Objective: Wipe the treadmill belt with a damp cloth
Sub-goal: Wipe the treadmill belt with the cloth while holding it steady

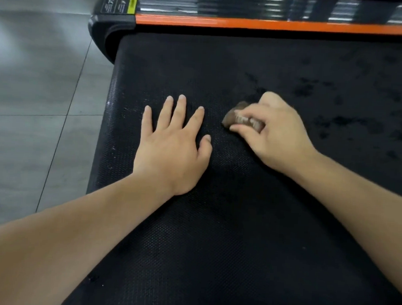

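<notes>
The black textured treadmill belt [226, 223] fills most of the view. My left hand [172, 148] lies flat on it with fingers spread, palm down. To its right, my right hand [271, 132] grips a small bunched brown cloth [234, 114] and presses it against the belt; most of the cloth is hidden under the fingers. Darker wet patches [336, 122] mark the belt to the right of that hand.
An orange strip [272, 25] and a black ribbed side rail [226, 4] run along the far edge, with a warning label [120, 0] at the left end. The black end cap [106, 33] rounds the corner. Grey floor tiles [35, 97] lie to the left.
</notes>
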